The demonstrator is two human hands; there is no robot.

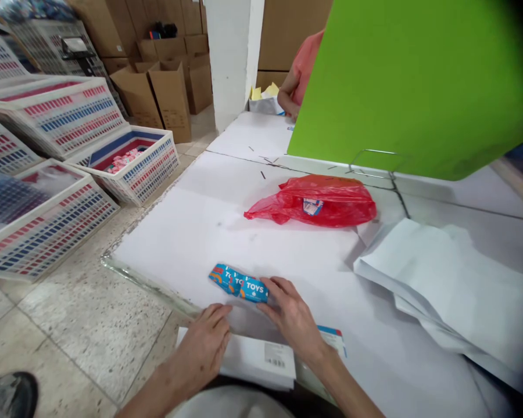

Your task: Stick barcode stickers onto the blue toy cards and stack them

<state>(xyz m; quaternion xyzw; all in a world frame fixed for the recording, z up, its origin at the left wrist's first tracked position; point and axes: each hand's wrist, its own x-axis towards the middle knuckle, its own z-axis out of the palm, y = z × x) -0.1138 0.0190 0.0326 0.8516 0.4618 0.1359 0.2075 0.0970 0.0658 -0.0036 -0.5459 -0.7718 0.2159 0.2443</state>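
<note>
My right hand has its thumb and fingers about the right end of several overlapping blue cards printed "TOYS", fanned out on the white table. My left hand lies with loosely bent fingers over the left part of a stack of white cards at the near table edge; the stack's top shows a barcode label. Its fingertips point toward the blue cards but stay apart from them. Partly under my right wrist is a flat card with blue and red edging.
A red plastic bag with a printed card in it lies mid-table. White paper sheets are piled at right. A large green board rises behind, with a co-worker's arm beside it. Plastic crates and cardboard boxes stand left.
</note>
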